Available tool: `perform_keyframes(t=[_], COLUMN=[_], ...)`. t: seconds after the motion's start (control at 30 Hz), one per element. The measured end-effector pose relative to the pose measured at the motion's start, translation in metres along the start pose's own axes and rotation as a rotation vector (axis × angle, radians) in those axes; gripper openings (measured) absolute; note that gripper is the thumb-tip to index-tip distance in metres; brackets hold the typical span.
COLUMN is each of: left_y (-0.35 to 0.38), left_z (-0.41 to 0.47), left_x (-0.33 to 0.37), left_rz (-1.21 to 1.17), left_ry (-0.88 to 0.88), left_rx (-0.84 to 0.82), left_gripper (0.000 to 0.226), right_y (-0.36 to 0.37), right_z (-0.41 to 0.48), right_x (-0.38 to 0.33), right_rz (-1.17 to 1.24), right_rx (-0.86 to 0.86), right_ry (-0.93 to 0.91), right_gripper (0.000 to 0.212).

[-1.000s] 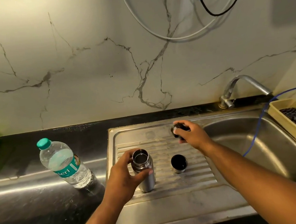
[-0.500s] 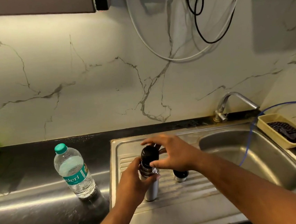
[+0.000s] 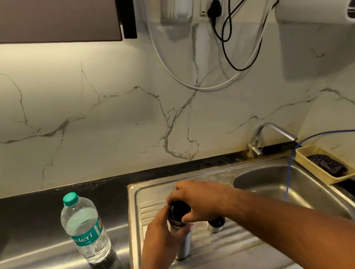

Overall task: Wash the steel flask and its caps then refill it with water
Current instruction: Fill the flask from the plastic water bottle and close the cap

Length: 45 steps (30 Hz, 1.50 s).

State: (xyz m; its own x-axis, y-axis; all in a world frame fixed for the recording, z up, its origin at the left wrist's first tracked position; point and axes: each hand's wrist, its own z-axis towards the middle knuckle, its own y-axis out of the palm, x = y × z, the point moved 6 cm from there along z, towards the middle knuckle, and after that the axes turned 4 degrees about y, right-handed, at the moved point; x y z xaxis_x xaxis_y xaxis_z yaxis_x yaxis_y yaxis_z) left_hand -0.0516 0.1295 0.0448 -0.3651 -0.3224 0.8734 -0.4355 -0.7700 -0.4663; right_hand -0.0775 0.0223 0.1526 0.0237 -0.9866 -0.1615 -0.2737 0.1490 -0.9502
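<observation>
While the left hand (image 3: 160,236) holds the flask (image 3: 184,247), the right hand (image 3: 201,200) now wraps the cap (image 3: 178,210).

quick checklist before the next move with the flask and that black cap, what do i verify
1. Cylindrical steel flask upright on the ribbed steel drainboard: ok.
2. Left hand grips the flask body: ok.
3. Right hand grips the round black cap at the flask mouth: ok.
4. Cap seated square and fully down: cannot tell, fingers hide the joint.
5. Flask filled with water: cannot tell, the mouth is covered.
6. Steel cup-shaped outer cap standing on the drainboard beside the flask: ok.
</observation>
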Motion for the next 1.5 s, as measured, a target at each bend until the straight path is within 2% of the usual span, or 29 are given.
perform_keyframes(t=[0.23, 0.4, 0.47, 0.57, 0.6, 0.7, 0.83, 1.03, 1.17, 1.23, 1.33, 1.37, 1.5], left_y=[0.0, 0.0, 0.0, 0.002, 0.002, 0.004, 0.002, 0.002, 0.002, 0.002, 0.003, 0.003, 0.003], left_z=[-0.001, 0.001, 0.001, 0.002, 0.001, 0.002, 0.002, 0.001, 0.001, 0.001, 0.001, 0.001, 0.001], left_x=[0.002, -0.002, -0.004, -0.006, -0.006, -0.005, -0.007, -0.009, -0.009, -0.008, -0.006, -0.006, -0.004], left_rz=[-0.031, -0.023, -0.04, -0.042, -0.036, -0.039, -0.025, -0.027, -0.029, -0.026, -0.025, -0.028, -0.041], left_ry=[-0.007, -0.005, -0.019, -0.027, -0.033, -0.039, -0.054, -0.055, -0.045, -0.042, -0.031, -0.033, -0.064], left_rx=[-0.015, -0.006, -0.007, -0.009, -0.006, 0.003, 0.009, 0.012, 0.009, 0.014, 0.012, 0.01, 0.017], left_gripper=[0.059, 0.061, 0.062, 0.061, 0.063, 0.073, 0.068, 0.067, 0.069, 0.07, 0.074, 0.076, 0.084], right_y=[0.003, 0.004, 0.004, 0.004, 0.004, 0.001, 0.004, 0.001, 0.007, 0.007, 0.009, 0.009, 0.007], right_z=[0.003, 0.009, 0.011, 0.012, 0.011, 0.013, 0.017, 0.014, 0.015, 0.015, 0.015, 0.014, 0.011], right_x=[-0.008, -0.008, -0.004, 0.002, 0.002, 0.001, 0.002, 0.004, 0.005, 0.008, 0.011, 0.009, 0.006], right_rz=[-0.224, -0.294, -0.257, -0.166, -0.157, -0.154, -0.132, -0.219, -0.237, -0.205, -0.073, -0.082, -0.145], right_rx=[0.05, 0.115, 0.071, -0.097, -0.125, -0.097, -0.102, 0.017, 0.066, 0.086, -0.012, -0.047, -0.024], right_ry=[0.083, 0.096, 0.072, -0.035, -0.073, -0.102, 0.013, 0.102, 0.099, 0.071, -0.045, -0.093, -0.157], right_gripper=[0.043, 0.05, 0.057, 0.078, 0.078, 0.062, 0.043, 0.053, 0.051, 0.049, 0.076, 0.078, 0.059])
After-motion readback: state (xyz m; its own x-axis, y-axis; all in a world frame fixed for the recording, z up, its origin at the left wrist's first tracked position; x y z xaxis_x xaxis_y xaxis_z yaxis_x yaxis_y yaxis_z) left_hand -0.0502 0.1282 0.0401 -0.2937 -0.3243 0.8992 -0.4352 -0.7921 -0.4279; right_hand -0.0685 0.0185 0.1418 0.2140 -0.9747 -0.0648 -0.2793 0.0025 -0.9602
